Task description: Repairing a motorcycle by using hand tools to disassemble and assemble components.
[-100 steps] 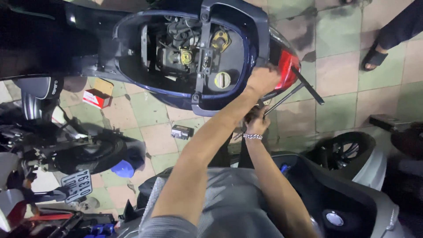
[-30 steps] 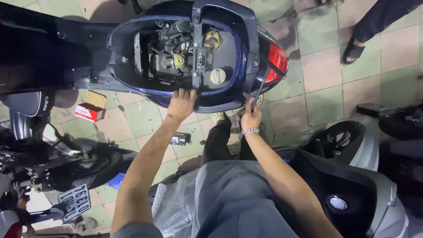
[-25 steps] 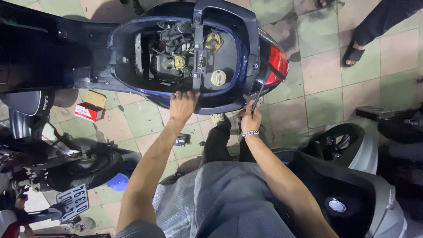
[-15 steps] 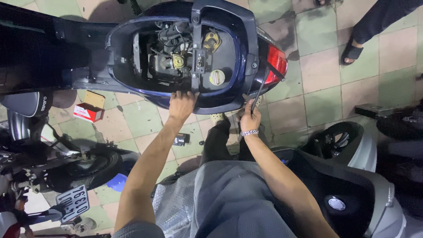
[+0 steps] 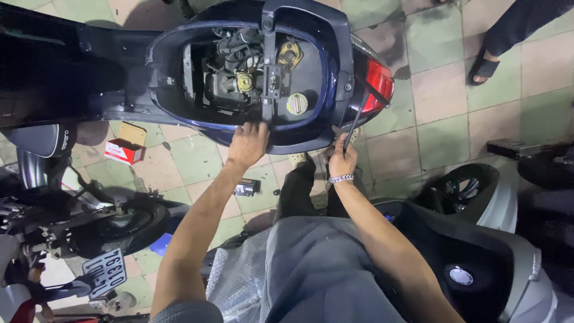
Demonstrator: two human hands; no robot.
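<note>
Nearest to us are our own grey trousers point(image 5: 323, 269), and both arms reach away from them toward the dark blue scooter point(image 5: 251, 72), which lies straight ahead with its long axis running left to right, red tail lamp point(image 5: 378, 84) at the right end. Our left hand point(image 5: 246, 145) rests with loosely spread fingers on the near rim of the opened seat bay; it holds nothing that we can make out. Our right hand point(image 5: 342, 161), a metal bracelet at the wrist, is closed around the lower end of a thin dark rod point(image 5: 356, 116) that slants up and away to the scooter's rear right corner, just beside the tail lamp. Both hands touch the scooter; the right one is nearer its tail end, the left nearer its middle.

Beyond the hands, the open bay shows the engine parts point(image 5: 236, 78) and a round fuel cap point(image 5: 297, 104).

The floor point(image 5: 442, 101) is worn green and pink tile. A small red box point(image 5: 124, 151) lies to the left, a grey scooter point(image 5: 478, 251) crowds the near right, and another person's sandalled foot point(image 5: 483, 67) stands far right.
</note>
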